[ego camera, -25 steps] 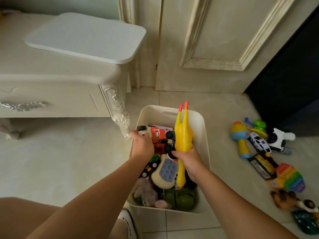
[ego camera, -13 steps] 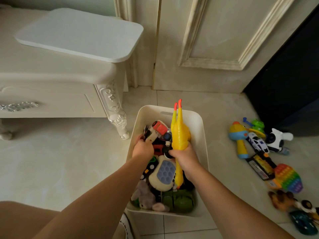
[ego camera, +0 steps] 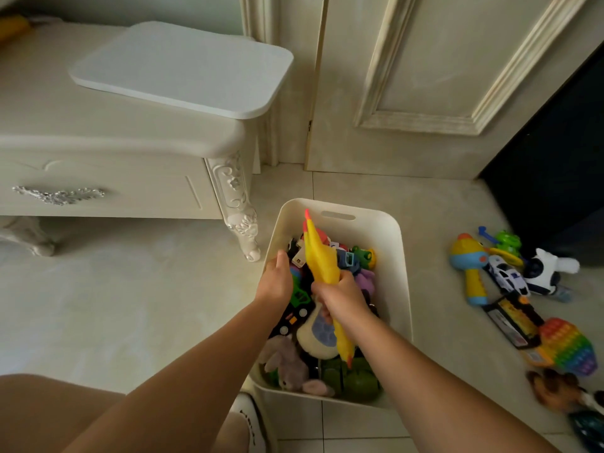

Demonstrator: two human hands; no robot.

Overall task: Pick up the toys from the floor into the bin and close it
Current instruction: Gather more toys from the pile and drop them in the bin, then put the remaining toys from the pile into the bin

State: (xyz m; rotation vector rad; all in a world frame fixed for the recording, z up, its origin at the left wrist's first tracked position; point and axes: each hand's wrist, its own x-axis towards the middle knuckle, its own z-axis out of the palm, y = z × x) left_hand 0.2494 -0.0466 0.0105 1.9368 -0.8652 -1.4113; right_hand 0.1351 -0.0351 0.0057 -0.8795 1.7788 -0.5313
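A white bin (ego camera: 403,289) stands on the tiled floor, packed with toys. My right hand (ego camera: 343,299) grips a yellow rubber chicken (ego camera: 320,256) round its middle, over the bin; its red feet tilt up to the back left. My left hand (ego camera: 276,282) is inside the bin by the left wall, thumb up, its fingers hidden among the toys. On the floor to the right lie a yellow-blue hammer toy (ego camera: 470,269), a white toy car (ego camera: 506,276), a black-and-white plush (ego camera: 545,269) and a rainbow pop toy (ego camera: 565,351).
A flat white panel with rounded corners (ego camera: 183,67) lies on the cream cabinet (ego camera: 130,178), whose carved leg (ego camera: 242,223) stands just left of the bin. A door (ego camera: 425,76) is behind. A brown plush (ego camera: 552,390) lies at the right edge. My knee and shoe are at the bottom left.
The chicken has tipped to the left and sunk lower into the bin. My left hand carried the red-white truck toward the back of the bin and dropped down among the toys.
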